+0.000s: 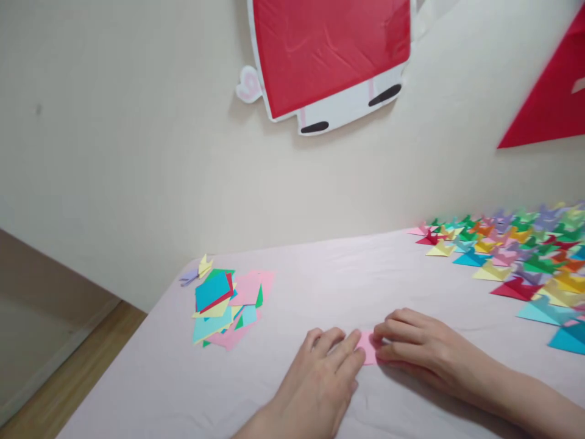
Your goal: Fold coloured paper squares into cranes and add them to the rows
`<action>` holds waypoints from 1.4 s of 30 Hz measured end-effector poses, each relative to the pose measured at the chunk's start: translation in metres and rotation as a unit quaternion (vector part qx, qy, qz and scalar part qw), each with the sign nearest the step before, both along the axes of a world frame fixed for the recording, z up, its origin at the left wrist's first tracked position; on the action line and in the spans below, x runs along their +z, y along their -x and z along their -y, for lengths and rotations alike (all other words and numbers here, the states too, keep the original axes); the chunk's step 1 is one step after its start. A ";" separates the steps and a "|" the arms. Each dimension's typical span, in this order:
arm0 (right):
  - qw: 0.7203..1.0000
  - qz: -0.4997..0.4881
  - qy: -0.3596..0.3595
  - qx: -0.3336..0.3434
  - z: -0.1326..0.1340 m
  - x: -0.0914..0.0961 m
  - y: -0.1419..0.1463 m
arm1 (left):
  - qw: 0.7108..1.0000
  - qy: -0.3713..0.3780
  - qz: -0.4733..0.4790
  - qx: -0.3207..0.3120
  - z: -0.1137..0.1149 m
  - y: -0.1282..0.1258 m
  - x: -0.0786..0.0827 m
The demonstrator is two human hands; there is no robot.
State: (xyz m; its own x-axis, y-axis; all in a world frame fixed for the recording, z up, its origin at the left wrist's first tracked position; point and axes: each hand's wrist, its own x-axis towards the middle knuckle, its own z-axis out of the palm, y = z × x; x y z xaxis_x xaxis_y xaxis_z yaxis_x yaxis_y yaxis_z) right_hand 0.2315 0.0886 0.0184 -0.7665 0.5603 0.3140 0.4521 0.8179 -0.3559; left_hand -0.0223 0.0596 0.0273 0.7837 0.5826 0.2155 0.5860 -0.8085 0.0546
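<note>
A small piece of pink paper (367, 349) lies flat on the table between my two hands. From the left, my left hand (322, 375) holds its edge, with the thumb and index fingertips at the paper and the other fingers slightly curled. My right hand (423, 347) grips the opposite edge, its bent fingers covering that side. Much of the paper's outline is hidden beneath my fingertips, so I cannot tell how it is folded.
A loose pile of coloured paper squares (223, 311) lies to the left. Behind it are small yellow (205, 266) and purple (189, 277) folded pieces. Rows of colourful folded paper figures (525, 262) fill the right side. A pale cloth (301, 292) covers the table, against the wall.
</note>
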 end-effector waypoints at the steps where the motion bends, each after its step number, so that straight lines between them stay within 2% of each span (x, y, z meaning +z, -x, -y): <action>1: 1.000 0.002 0.003 0.000 0.000 0.001 0.001 | 1.000 -0.005 0.000 0.001 0.000 0.000 -0.002; 8: 0.998 -0.012 0.066 -0.001 -0.003 0.005 -0.007 | 1.000 -0.010 0.003 -0.002 -0.001 0.003 -0.012; 16: 0.999 -0.014 0.052 0.005 -0.005 -0.001 -0.003 | 0.999 0.020 0.026 -0.017 -0.004 0.004 -0.011; 21: 0.998 -0.027 0.050 -0.031 -0.001 0.000 0.004 | 0.999 0.003 0.038 -0.022 -0.004 0.003 -0.012; 30: 0.979 -0.075 0.139 -0.131 0.004 0.003 0.025 | 0.998 -0.034 0.051 -0.029 -0.003 0.000 -0.017; 35: 0.977 -0.085 0.133 -0.145 0.003 -0.002 0.028 | 0.996 -0.070 0.039 -0.037 -0.004 -0.001 -0.019; 42: 0.977 -0.070 0.131 -0.152 0.004 -0.003 0.028 | 0.989 -0.111 0.092 -0.024 -0.001 -0.007 -0.019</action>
State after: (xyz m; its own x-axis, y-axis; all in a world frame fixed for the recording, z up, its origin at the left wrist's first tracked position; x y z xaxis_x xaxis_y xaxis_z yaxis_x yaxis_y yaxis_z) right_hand 0.2035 0.0843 0.0153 -0.5123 0.8306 0.2184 0.5916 0.5257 -0.6113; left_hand -0.0151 0.0610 0.0082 0.7445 0.4683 0.4758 0.5441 -0.8386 -0.0258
